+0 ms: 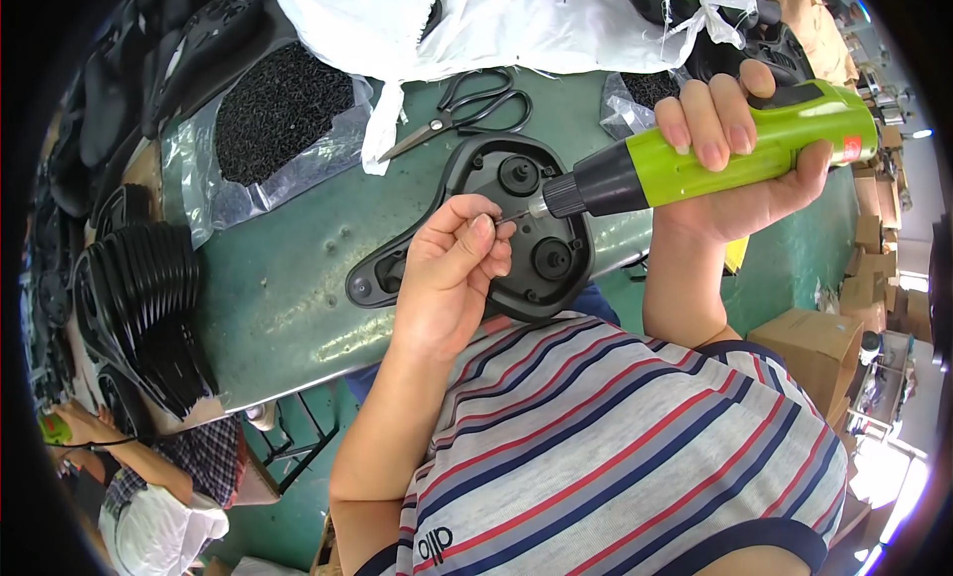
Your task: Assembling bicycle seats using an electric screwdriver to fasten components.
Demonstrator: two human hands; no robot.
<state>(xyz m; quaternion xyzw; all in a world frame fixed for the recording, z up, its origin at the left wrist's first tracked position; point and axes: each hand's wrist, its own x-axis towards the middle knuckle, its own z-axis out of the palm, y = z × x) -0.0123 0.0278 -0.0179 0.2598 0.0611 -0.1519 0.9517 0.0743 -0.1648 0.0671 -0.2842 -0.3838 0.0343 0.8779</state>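
Observation:
My right hand (735,209) is wrapped round a green and black electric screwdriver (685,184), its bit pointing left. My left hand (447,268) has thumb and fingers pinched together at the bit's tip. Whatever small thing they may hold there is too hidden to name. Both the tip and the left fingers are over a black plastic housing (553,260), which lies open side up at the table's near edge. It has a wide rounded end with two round bosses and a narrow end toward the left. My left hand covers part of its middle.
Scissors (437,126) lie just beyond the housing on the green table (288,323). A plastic bag of small black screws (273,115) is at left, near stacked black shells (139,298). White sacking (556,30) covers the far side. A co-worker (159,516) sits lower left; cartons (809,338) stand right.

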